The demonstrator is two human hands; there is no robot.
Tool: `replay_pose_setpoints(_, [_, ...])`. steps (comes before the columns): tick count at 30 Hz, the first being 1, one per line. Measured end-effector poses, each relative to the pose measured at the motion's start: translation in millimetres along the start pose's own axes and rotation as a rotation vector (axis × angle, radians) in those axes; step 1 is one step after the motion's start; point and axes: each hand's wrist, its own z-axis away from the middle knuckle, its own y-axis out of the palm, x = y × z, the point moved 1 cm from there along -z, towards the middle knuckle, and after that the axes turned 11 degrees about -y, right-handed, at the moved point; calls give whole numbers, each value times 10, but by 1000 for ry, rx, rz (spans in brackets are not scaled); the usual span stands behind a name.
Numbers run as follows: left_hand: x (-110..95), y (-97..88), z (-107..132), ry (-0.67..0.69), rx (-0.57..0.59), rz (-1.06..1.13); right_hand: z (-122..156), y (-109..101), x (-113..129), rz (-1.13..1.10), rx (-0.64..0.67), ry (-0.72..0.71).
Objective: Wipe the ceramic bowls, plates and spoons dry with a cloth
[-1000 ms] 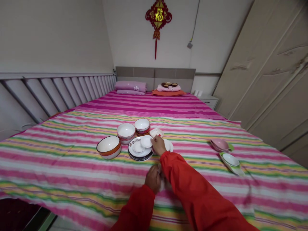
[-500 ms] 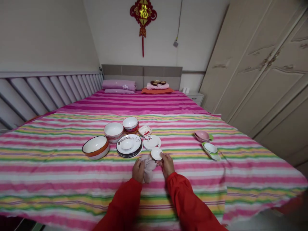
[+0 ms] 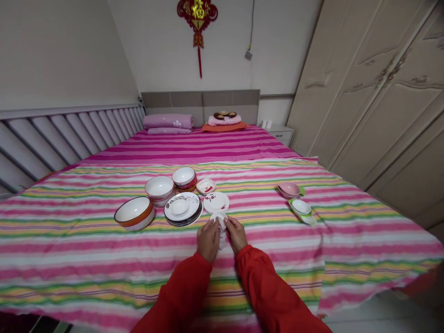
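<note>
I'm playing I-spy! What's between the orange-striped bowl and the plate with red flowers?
A stack of plates, with a small white dish on top; the head view shows it.

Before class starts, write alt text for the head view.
Red-sleeved left hand and right hand hold a small round white dish and pale cloth over a pink-striped bedsheet. Beyond sit round white-lined bowls and round white patterned plates.

On my feed I see red-gold hanging (image 3: 198, 21) on wall (image 3: 225, 64), purple bedding (image 3: 168, 121) by headboard (image 3: 231, 101), nightstand (image 3: 283, 136) beside wardrobe (image 3: 367, 101).
</note>
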Motion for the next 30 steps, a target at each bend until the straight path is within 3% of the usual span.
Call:
replay_pose_setpoints(4, [-17,173,93,81,64,-174,-13,-23,-3,-1,-39,-48])
replay_pose_setpoints(6, [11,104,62,78,62,-170,-18,-34,-20,10,-20,-26])
replay_pose_setpoints(11, [47,-138,-122,73,-112,-183,-18,-39,-52,25,56,32])
replay_pose_setpoints(18, [-145,91,64,157,159,-441,-23,-55,-24,18,-28,-38])
replay_pose_setpoints(21, [-91,25,68,218,215,-522,-16,-60,-25,39,0,-52])
replay_pose_setpoints(26, [78,-240,-66,286,164,-600,1,-52,-46,68,50,-23])
replay_pose_setpoints(30, [100,-231,-68,296,116,-543,1,-48,-49,46,68,-6])
